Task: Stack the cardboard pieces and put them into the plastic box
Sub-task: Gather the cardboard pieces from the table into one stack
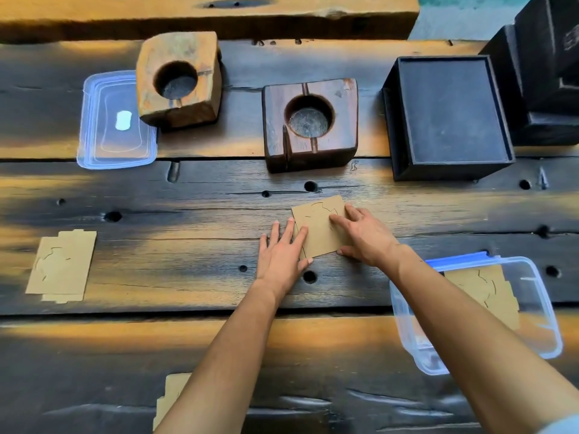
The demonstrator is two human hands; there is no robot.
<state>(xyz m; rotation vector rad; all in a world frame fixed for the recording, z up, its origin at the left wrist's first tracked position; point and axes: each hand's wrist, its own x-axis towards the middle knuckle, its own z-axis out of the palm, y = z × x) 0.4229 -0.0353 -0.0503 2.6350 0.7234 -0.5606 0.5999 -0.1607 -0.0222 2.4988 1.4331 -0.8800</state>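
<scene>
Flat brown cardboard piece [319, 230] pinned down!
Fingers straight, left hand [283, 255] and right hand [366, 236] press it; forearm [454, 308] half-hides clear plastic box [532, 296].

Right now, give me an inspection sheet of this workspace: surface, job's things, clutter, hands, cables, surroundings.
Surface: dark wooden table, planks with holes and cracks.
Job's things: centre cardboard piece flat under both hands; cardboard stack at left; near cardboard piece partly hidden by the left arm; plastic box at right, open, with boxed cardboard inside; clear lid far left.
Clutter: light wooden block and dark wooden block, each with a round hollow; black box.
Hands: left hand flat, fingertips on the centre piece's left edge; right hand fingers on top, thumb at its near edge.
Cables: nothing seen.
Surroundings: wooden beam behind; dark object far right.
</scene>
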